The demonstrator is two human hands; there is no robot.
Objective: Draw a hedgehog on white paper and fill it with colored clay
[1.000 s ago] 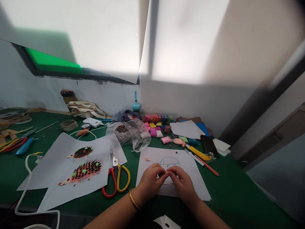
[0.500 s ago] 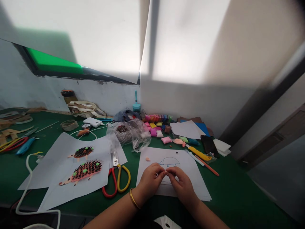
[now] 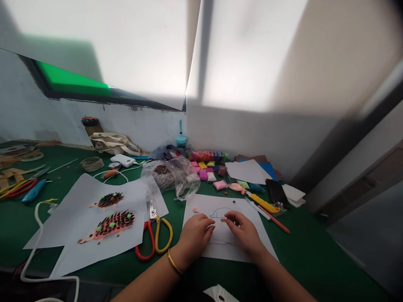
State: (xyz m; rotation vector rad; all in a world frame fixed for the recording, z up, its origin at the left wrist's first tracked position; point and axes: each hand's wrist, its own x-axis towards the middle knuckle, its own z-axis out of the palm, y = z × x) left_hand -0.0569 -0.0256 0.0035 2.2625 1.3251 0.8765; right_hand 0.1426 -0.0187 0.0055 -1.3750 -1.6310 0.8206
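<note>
A sheet of white paper [image 3: 233,251] with a blue outline of a hedgehog-like animal [image 3: 215,214] lies under both hands. My right hand [image 3: 244,230] pinches a tiny piece of pale pink clay [image 3: 223,220] just above the drawing. Across a small gap, my left hand [image 3: 195,235] hovers over the paper's left part, its thumb and index finger slightly apart with nothing visible between them. A flattened pink clay lump [image 3: 195,209] sits on the sheet beyond my left hand, and a small dark bit [image 3: 234,202] rests near the far edge.
Scissors with red and yellow handles [image 3: 154,235] lie left of the sheet, beside papers bearing two clay hedgehogs [image 3: 115,226]. Behind are a clear plastic bag [image 3: 171,174] and coloured clay packets [image 3: 203,174]. A yellow cutter [image 3: 264,203] and an orange stick [image 3: 277,222] lie right.
My hands were together at the fingertips and have now parted, the left going left and the right going slightly right. The small clay piece now shows at my right fingertips.
</note>
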